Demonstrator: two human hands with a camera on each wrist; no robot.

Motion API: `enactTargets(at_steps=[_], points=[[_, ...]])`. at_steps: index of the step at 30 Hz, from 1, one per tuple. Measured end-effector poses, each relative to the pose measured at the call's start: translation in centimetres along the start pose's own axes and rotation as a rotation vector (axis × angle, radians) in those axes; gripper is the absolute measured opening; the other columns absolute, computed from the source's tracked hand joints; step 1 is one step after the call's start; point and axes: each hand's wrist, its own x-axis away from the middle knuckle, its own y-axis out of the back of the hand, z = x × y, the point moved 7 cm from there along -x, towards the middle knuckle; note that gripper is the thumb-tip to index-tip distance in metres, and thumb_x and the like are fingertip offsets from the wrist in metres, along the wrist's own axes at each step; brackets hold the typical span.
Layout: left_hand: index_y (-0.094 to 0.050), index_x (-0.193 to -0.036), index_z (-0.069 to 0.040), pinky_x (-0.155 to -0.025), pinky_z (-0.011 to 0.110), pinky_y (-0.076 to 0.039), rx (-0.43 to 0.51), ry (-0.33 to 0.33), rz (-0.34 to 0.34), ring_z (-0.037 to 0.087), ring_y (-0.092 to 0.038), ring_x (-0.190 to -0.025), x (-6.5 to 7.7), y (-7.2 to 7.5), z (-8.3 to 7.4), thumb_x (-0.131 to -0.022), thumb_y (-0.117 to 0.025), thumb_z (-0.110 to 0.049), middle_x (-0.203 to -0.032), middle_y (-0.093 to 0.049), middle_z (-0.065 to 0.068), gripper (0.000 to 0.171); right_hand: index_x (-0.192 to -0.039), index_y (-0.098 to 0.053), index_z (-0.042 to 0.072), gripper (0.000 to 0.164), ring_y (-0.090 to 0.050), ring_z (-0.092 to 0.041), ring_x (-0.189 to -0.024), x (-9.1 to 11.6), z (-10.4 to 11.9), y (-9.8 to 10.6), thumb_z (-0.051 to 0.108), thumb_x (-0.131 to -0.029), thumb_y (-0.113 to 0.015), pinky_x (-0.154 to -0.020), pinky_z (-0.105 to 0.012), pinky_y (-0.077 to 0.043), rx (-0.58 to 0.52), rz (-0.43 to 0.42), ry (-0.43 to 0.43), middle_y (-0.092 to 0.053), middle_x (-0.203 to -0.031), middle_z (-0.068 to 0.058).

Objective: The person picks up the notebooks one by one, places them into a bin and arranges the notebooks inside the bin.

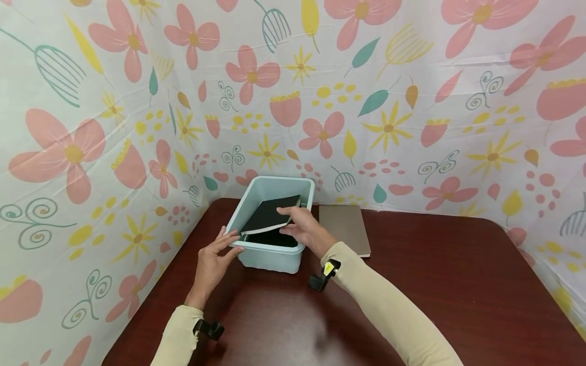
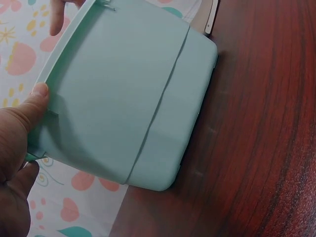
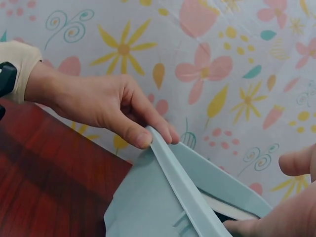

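Note:
A light blue plastic bin stands on the table. My left hand grips its rim at the near left corner; in the right wrist view that hand pinches the rim between thumb and fingers. Inside the bin, a black notebook with pale page edges lies tilted. The right hand holds it by its right side, thumb above and fingers below. Under it shows another black surface, mostly covered, whose kind I cannot make out. Only the notebook's pale edge appears in the right wrist view.
A grey-brown notebook lies flat on the table just right of the bin. The dark red wooden table extends to the right and toward the front. A flower-patterned cloth hangs behind the bin and along the left.

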Motion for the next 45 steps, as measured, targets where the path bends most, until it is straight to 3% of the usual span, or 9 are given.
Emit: enactTargets(at_steps=[4, 11, 17, 20, 23, 27, 34, 41, 45], points=[[-0.078, -0.118, -0.012, -0.104, 0.006, -0.036, 0.010, -0.012, -0.003, 0.022, -0.044, -0.145, 0.0, -0.1, -0.1, -0.084, -0.084, -0.016, -0.129, -0.071, 0.006, 0.035, -0.164, 0.006, 0.010, 0.096, -0.008, -0.051, -0.153, 0.1, -0.7, -0.4, 0.009, -0.097, -0.064, -0.123, -0.060, -0.018, -0.016, 0.050, -0.067, 0.005, -0.169, -0.022], [-0.078, -0.118, -0.016, -0.104, 0.005, -0.034, -0.007, -0.005, -0.002, 0.024, -0.045, -0.145, 0.0, -0.1, 0.0, -0.083, -0.085, -0.016, -0.128, -0.071, 0.005, 0.036, -0.144, -0.032, -0.006, 0.059, -0.015, -0.040, -0.155, 0.7, -0.9, -0.8, 0.012, -0.096, -0.060, -0.125, -0.058, -0.011, 0.034, 0.094, -0.065, -0.017, -0.163, -0.028], [-0.078, -0.119, -0.015, -0.106, 0.006, -0.034, -0.018, -0.002, 0.006, 0.025, -0.044, -0.145, 0.0, -0.2, 0.2, -0.083, -0.085, -0.018, -0.130, -0.071, 0.005, 0.037, -0.158, -0.016, -0.007, 0.076, 0.007, -0.040, -0.156, 2.1, 0.1, -0.8, 0.010, -0.097, -0.058, -0.126, -0.052, -0.012, 0.115, 0.089, -0.015, 0.008, -0.168, -0.026], [-0.078, -0.120, -0.016, -0.106, 0.006, -0.034, -0.026, 0.003, 0.005, 0.024, -0.044, -0.145, 0.2, -0.1, 0.3, -0.083, -0.085, -0.019, -0.130, -0.070, 0.004, 0.037, -0.160, -0.013, -0.006, 0.075, -0.009, -0.043, -0.156, 3.1, 0.9, -0.5, 0.010, -0.100, -0.055, -0.125, -0.050, -0.022, 0.137, 0.117, 0.016, -0.004, -0.166, -0.031], [-0.078, -0.120, -0.016, -0.105, 0.006, -0.035, -0.030, 0.000, 0.009, 0.024, -0.044, -0.145, 0.2, -0.1, 0.3, -0.083, -0.085, -0.020, -0.131, -0.070, 0.005, 0.038, -0.155, -0.030, -0.008, 0.059, -0.027, -0.044, -0.151, 4.1, 2.0, 0.4, 0.011, -0.103, -0.050, -0.122, -0.048, -0.031, 0.136, 0.150, 0.040, -0.023, -0.163, -0.032], [-0.078, -0.121, -0.016, -0.104, 0.006, -0.036, -0.028, 0.004, 0.016, 0.024, -0.044, -0.145, 0.2, -0.1, 0.2, -0.084, -0.085, -0.020, -0.131, -0.070, 0.004, 0.038, -0.154, -0.035, -0.007, 0.053, -0.037, -0.042, -0.147, 5.3, 3.4, 2.3, 0.013, -0.107, -0.047, -0.119, -0.046, -0.036, 0.113, 0.197, 0.061, -0.035, -0.159, -0.029], [-0.078, -0.121, -0.014, -0.104, 0.007, -0.037, -0.036, 0.002, 0.010, 0.025, -0.045, -0.145, 0.0, 0.1, 0.0, -0.083, -0.085, -0.019, -0.130, -0.071, 0.004, 0.038, -0.159, -0.029, -0.002, 0.057, -0.033, -0.040, -0.149, 6.4, 5.5, 7.5, 0.022, -0.110, -0.043, -0.120, -0.046, -0.035, 0.125, 0.178, 0.108, -0.032, -0.162, -0.027], [-0.078, -0.120, -0.013, -0.102, 0.006, -0.037, -0.038, -0.011, 0.005, 0.032, -0.046, -0.144, 0.0, 0.2, -0.2, -0.083, -0.085, -0.017, -0.129, -0.071, 0.007, 0.038, -0.158, -0.026, -0.005, 0.063, -0.038, -0.040, -0.146, 6.2, 5.8, 13.3, 0.030, -0.110, -0.045, -0.118, -0.048, -0.036, 0.374, 0.034, 0.225, -0.033, -0.159, -0.029], [-0.078, -0.120, -0.014, -0.103, 0.007, -0.037, -0.033, -0.002, 0.013, 0.026, -0.045, -0.145, -0.1, 0.1, -0.2, -0.083, -0.085, -0.018, -0.130, -0.071, 0.005, 0.038, -0.156, -0.030, -0.006, 0.064, -0.038, -0.042, -0.146, 5.8, 5.0, 16.1, 0.034, -0.109, -0.048, -0.117, -0.050, -0.037, 0.510, -0.034, 0.253, -0.035, -0.158, -0.029]])
